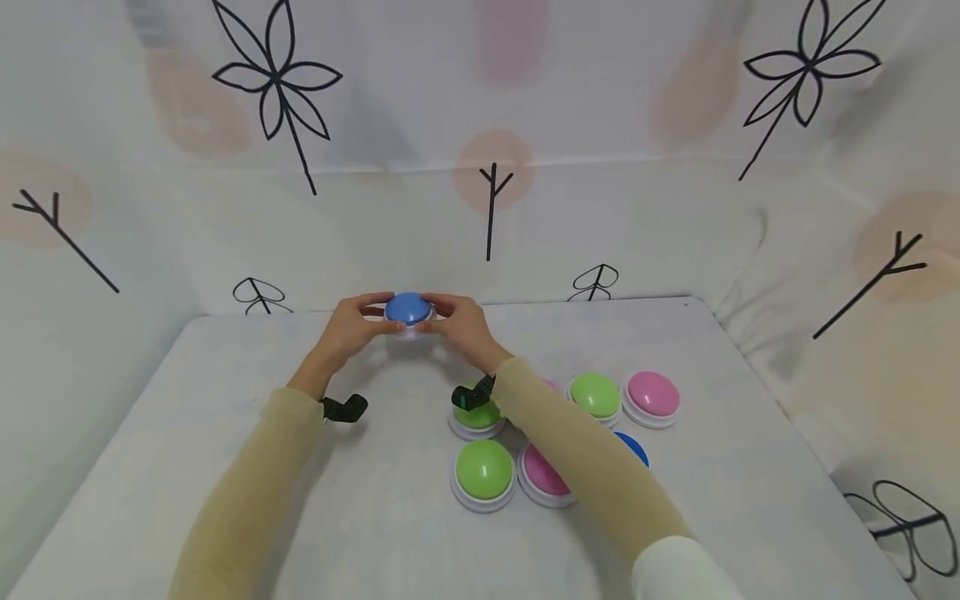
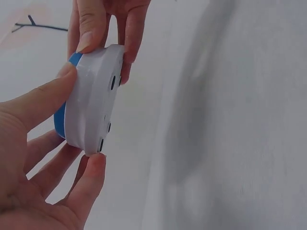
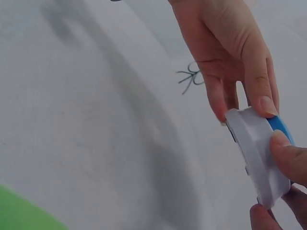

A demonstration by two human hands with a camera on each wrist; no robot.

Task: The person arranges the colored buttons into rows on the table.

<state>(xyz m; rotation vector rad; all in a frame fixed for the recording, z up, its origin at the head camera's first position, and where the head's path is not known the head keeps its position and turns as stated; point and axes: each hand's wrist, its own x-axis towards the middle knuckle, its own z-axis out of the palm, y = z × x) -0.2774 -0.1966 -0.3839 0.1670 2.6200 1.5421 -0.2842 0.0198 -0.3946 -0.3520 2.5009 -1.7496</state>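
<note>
A blue push button (image 1: 408, 308) with a domed top and a white base is raised over the far part of the white table. Its left side is gripped by my left hand (image 1: 351, 329), thumb toward me. My right hand (image 1: 465, 329) grips the opposite side in the same way. In the left wrist view the button's white base (image 2: 91, 103) stands on edge, small dark pads showing on its underside. Both thumbs press close to the blue rim, with the other fingers around the underside, as the right wrist view also shows.
Below my right forearm lie several more buttons: green (image 1: 483, 469), pink (image 1: 542, 471) and blue (image 1: 632, 447), partly covered by the sleeve. Another green one (image 1: 596, 394) and a pink one (image 1: 652, 395) sit farther right. A patterned cloth (image 1: 390, 225) hangs behind the table (image 1: 360, 517).
</note>
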